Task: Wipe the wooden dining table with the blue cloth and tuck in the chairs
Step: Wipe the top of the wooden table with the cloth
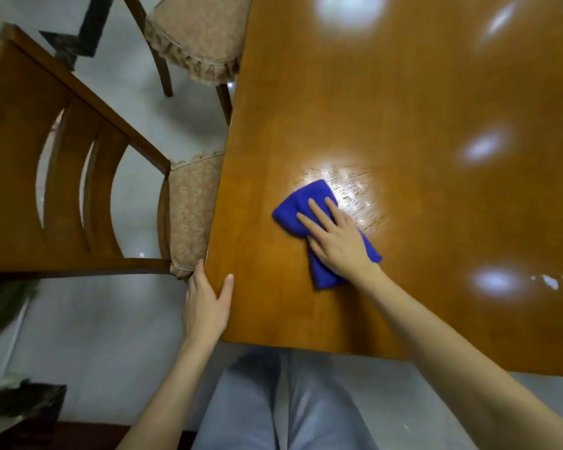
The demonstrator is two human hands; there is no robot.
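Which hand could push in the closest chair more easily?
The left. The left hand rests on the table edge right beside that chair and holds nothing. The right hand is farther away, pressing the blue cloth on the table.

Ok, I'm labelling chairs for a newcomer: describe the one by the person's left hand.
Along the left edge of the wooden table stand two chairs. It is the near chair, by the left hand. Unlike the far chair, its curved-slat back shows.
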